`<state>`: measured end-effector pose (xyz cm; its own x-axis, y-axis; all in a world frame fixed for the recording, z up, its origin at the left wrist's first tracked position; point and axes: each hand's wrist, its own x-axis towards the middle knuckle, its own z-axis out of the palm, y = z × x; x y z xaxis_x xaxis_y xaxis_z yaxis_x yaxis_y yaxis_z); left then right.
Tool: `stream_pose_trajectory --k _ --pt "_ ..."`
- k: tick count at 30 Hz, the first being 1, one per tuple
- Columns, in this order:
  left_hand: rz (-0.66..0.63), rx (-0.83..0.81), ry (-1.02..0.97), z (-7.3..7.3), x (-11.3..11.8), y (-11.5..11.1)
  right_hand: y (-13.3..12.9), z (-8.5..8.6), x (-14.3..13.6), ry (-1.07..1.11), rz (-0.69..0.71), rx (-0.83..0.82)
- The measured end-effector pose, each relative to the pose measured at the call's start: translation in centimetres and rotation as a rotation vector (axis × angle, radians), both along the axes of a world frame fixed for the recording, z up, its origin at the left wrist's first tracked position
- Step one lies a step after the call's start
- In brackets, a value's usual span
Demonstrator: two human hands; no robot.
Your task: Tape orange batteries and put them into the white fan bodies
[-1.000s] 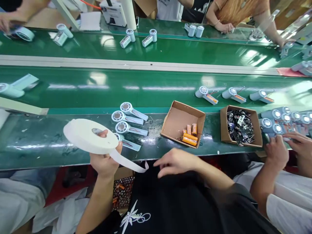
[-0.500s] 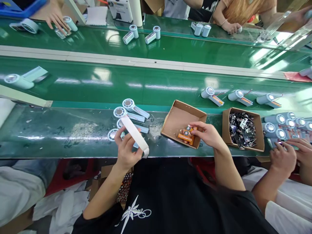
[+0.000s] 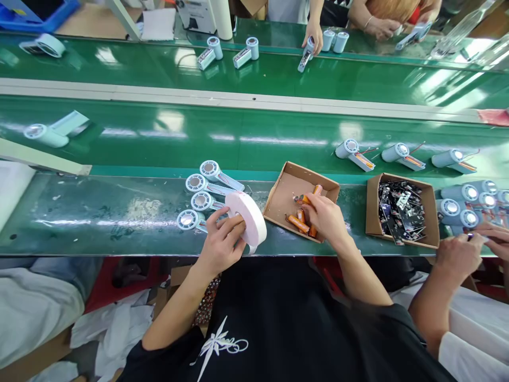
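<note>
My left hand is closed on a roll of white tape, its fingers in the core and the flat side tilted up. Over a shallow cardboard box, my right hand pinches an orange battery by its body, one end poking out past the fingertips. Several more orange batteries lie loose in the box below it. Just left of the tape, several pale blue handheld fans lie in a staggered row on the bench, handles pointing right; the tape and hand partly cover the lower ones.
Right of the battery box stands a carton of black circuit boards. Beyond it, a co-worker's hands work beside grouped fans. Spaced fans lie on the green belt. Across it, another person's hand holds a fan.
My right hand has raised a battery off the pile. My left hand moved right, turning the tape's flat side up. Fans on the near belt shifted right; a hand across reached in with a fan.
</note>
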<state>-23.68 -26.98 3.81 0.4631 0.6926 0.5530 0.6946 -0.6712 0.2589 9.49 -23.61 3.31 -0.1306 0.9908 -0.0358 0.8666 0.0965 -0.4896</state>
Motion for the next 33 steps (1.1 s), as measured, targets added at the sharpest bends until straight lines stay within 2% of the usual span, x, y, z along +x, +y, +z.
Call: stream_pose_trajectory --k 2,3,5,7,10,12,14,17,19,21,25,28,31,33 --pt "-0.015 0.001 0.002 0.2 0.1 0.0 -0.2 0.3 0.9 0.218 -0.011 -0.092" --pt "-0.017 0.007 -0.002 0.2 0.2 0.1 -0.3 0.6 1.1 0.276 0.044 -0.16" --pt "-0.017 0.029 -0.011 0.2 0.3 0.4 -0.2 1.2 1.2 0.208 0.198 -0.254" --pt "-0.017 0.045 -0.009 0.1 0.5 0.7 0.0 1.5 0.7 -0.026 0.259 -0.222" --pt "-0.013 0.034 0.001 -0.1 0.7 0.8 0.7 1.4 0.2 -0.238 0.173 -0.037" --pt "-0.017 0.015 0.005 -0.3 0.8 0.7 0.8 1.1 0.4 -0.187 0.104 -0.004" --pt "-0.022 0.001 0.006 -0.4 0.7 0.6 0.7 0.9 0.9 -0.015 0.049 -0.057" --pt "-0.015 -0.007 0.008 -0.6 0.5 0.4 0.2 0.8 1.1 0.13 0.166 -0.188" --pt "-0.012 -0.011 0.006 -0.7 0.5 0.4 0.0 0.9 0.3 0.011 0.267 -0.217" --pt "-0.021 -0.019 0.004 -0.7 0.7 0.5 0.2 0.8 -0.7 -0.146 0.307 -0.178" --pt "-0.032 -0.021 0.004 -0.9 1.1 0.5 1.4 0.0 -1.9 -0.217 0.264 -0.04" --pt "-0.027 -0.02 0.017 -0.7 1.1 0.2 1.9 -0.3 -1.7 -0.026 0.147 0.023" --pt "-0.039 -0.041 0.081 -0.1 0.8 0.0 0.9 0.6 -1.5 0.426 -0.021 0.021" --pt "-0.054 -0.053 0.143 0.5 0.5 -0.2 -0.3 1.6 -1.7 0.759 -0.097 -0.087"
